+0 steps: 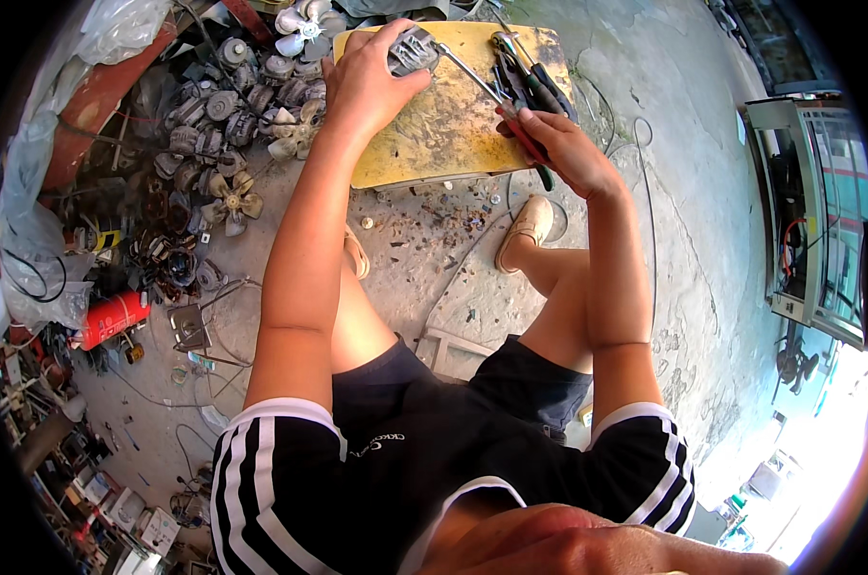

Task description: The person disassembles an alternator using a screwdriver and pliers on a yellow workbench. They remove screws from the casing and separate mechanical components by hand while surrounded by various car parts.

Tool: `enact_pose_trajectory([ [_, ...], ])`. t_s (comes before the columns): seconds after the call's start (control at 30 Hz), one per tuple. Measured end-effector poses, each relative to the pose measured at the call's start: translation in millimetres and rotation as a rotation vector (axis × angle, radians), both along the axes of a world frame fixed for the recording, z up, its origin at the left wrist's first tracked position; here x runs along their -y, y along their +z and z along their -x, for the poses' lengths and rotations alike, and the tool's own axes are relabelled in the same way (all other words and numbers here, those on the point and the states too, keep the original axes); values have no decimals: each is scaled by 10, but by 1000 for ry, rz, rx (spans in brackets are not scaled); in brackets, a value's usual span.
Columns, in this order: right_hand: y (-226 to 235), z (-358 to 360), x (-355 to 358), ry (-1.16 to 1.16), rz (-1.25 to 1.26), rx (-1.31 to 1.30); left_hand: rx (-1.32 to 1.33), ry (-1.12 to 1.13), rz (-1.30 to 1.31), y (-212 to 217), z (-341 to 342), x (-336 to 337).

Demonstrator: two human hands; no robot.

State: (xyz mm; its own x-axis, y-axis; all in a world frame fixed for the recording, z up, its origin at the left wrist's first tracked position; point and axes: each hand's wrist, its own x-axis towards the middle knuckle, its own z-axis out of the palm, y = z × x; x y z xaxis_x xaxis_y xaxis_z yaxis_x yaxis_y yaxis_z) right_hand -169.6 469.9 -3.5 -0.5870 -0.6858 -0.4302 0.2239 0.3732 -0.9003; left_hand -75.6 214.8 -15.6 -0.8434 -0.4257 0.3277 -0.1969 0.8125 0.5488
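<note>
At the far side of the yellow, stained table (424, 144), my left hand (365, 86) grips a grey finned metal motor housing (414, 52) between thumb and fingers. My right hand (570, 151) is wrapped round the red and dark handle of a screwdriver (472, 73). Its long metal shaft slants up to the left, and the tip meets the right side of the housing. Whether it sits in a screw is too small to tell. Beyond my right hand, several hand tools (534, 81) with dark handles lie in a heap on the table.
Several small motors (221, 105) are piled on the floor at left, with fan blades (232, 201) among them. A red cylinder (114, 319) lies nearer. Small debris (443, 225) and a cable (652, 220) lie on the concrete. A glass-fronted cabinet (817, 211) stands at right.
</note>
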Motion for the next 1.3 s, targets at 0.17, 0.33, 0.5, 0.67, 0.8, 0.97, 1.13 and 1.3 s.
enact_pose_trajectory([
  [0.17, -17, -93, 39, 46, -79, -132, -1, 4, -7, -26, 1, 10],
  [0.33, 144, -42, 93, 7, -111, -31, 3, -6, -33, -15, -10, 12],
  [0.5, -143, -9, -6, 19, -37, -116, -11, -20, -34, -21, 8, 14],
  [0.67, 11, -75, 88, 45, -109, -127, 8, -6, -47, -34, -9, 21],
  [0.8, 110, -114, 118, -51, -76, 4, -6, -8, -49, -52, -1, 29],
  [0.97, -27, -42, 41, 31, -67, -86, -32, -13, -28, -19, -7, 9],
  [1.13, 51, -98, 91, 41, -113, -161, -28, -8, -34, -27, -9, 14],
  [1.3, 9, -32, 54, 5, -65, -10, -5, -4, -36, 15, -10, -4],
])
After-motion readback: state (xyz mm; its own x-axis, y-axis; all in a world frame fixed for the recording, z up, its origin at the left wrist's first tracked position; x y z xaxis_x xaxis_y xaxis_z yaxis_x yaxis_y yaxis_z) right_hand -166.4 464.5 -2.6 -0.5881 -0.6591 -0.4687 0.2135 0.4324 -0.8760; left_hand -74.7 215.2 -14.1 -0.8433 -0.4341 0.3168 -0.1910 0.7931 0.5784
